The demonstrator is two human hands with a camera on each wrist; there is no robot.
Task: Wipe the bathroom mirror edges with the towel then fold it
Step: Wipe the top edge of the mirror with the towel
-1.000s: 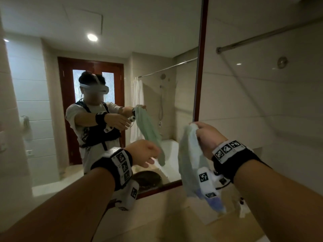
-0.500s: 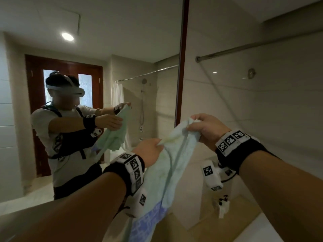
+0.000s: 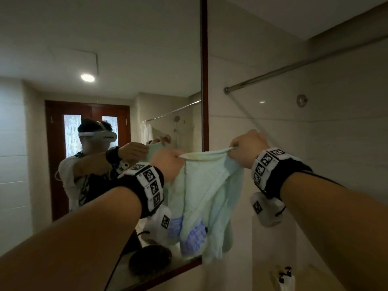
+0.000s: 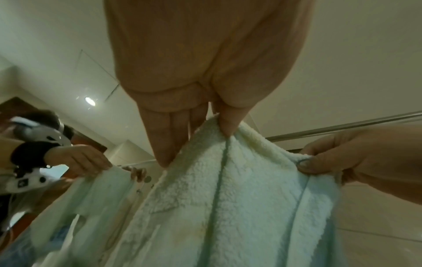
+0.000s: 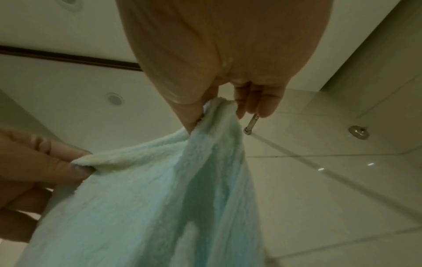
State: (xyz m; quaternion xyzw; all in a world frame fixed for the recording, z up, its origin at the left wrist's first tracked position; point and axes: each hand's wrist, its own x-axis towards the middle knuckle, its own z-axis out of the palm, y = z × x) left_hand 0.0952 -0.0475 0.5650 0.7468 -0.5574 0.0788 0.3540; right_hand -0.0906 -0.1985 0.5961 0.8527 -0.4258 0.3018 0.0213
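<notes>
Forearms nearest the head camera, both raised, each with a black wrist band carrying printed square markers and a white camera pod hung below. Left hand grip: thumb and fingertips pinched on one top corner of the towel; in the left wrist view the thumb presses the fleecy edge against the fingers, which look fairly straight. Right hand grip: fingers curled, top edge of the cloth pinched between thumb and fingertips at the other corner. Towel is pale mint green, held up in the air between the two hands with its top hem sagging slightly, body hanging in loose vertical folds (a blue patterned patch shows near the lower part, detail too blurred to read). It hangs just in front of the mirror's lower right corner; cannot tell if cloth touches glass. Behind it, mirror with a dark red-brown frame, vertical right edge and bottom edge both visible. Reflection shows a person with a white headset, arms up holding the same towel, a wooden door with frosted panes behind, ceiling downlight, shower head and rail. Right of the frame: glossy beige tiled wall, a metal rail running diagonally off a wall mount, a small round metal fitting beside it. Low right corner, small white bottles, blurred.
</notes>
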